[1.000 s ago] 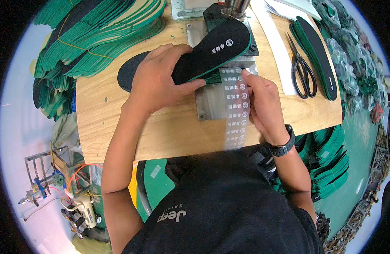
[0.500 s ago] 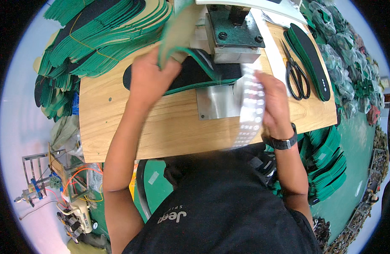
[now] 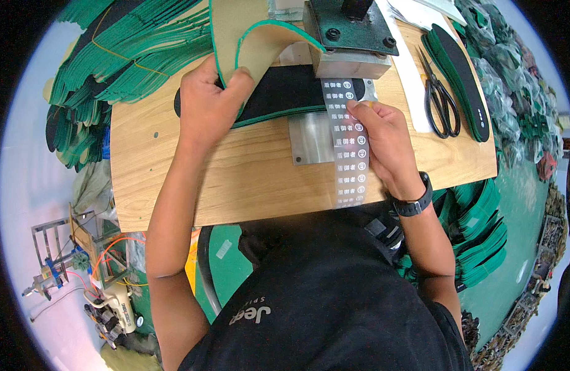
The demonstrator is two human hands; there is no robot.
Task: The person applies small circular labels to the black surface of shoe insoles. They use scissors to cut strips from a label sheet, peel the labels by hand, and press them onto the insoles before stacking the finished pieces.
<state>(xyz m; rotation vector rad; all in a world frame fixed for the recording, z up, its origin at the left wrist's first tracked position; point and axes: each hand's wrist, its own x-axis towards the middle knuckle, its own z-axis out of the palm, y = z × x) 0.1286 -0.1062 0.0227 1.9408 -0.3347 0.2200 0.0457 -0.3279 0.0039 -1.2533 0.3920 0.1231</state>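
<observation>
insole [image 3: 260, 46]: tan underside, green edge, curled up at the far middle of the worktop [image 3: 235, 179], pinched in the left hand [image 3: 208, 102]. a black insole [image 3: 285, 93] lies flat beneath. label strip [image 3: 347, 142]: grey, printed, under the right hand [image 3: 384, 139] fingertips, running under the press [image 3: 350, 31]. best done by keeping the strip straight and fingers clear of the press. scissors [image 3: 439, 99] right; green insole stacks [image 3: 112, 49] crowd the far left.

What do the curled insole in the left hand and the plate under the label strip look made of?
Insole: probably foam, matte tan face, green edge; it bends freely in the left hand. Plate: likely brushed metal, grey sheen, corner screws. Label strip: seems glossy film.
</observation>
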